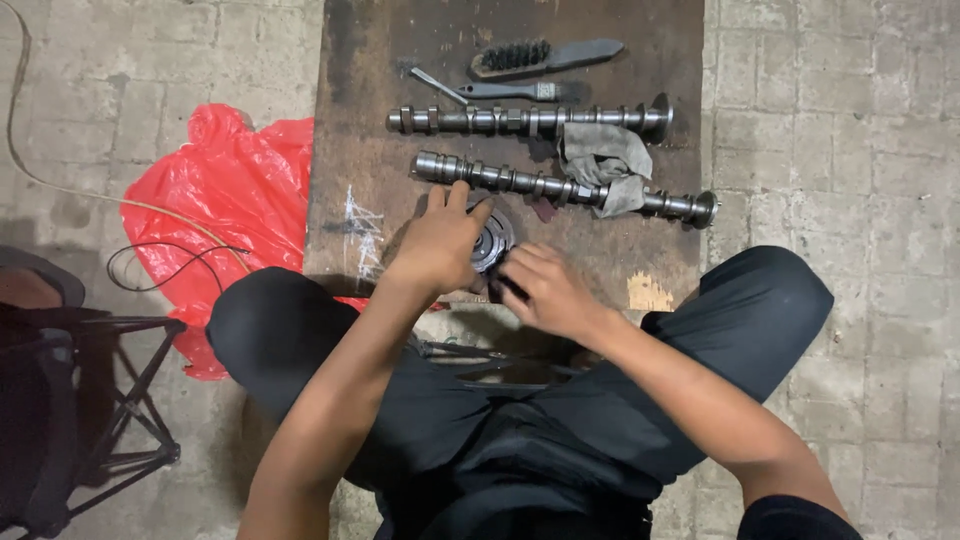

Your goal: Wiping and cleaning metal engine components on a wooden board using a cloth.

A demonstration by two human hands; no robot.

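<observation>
Steadying the round metal gear (pixel 493 240) with left hand (pixel 440 243) clamped over it | right hand (pixel 545 290) pinching its edge | camshafts (pixel 560 187) parked behind on dark board (pixel 350 150), rag (pixel 605 160) draped across

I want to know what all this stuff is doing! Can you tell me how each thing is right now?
Left hand: resting on the round metal part.
Right hand: fingers touching that part's edge.
Near shaft: lying flat, partly under the rag.
Far shaft: lying flat, rag touching it.
Brush: lying down, unused.
Red plastic bag: crumpled on the floor.
Board: flat, dirty.
</observation>
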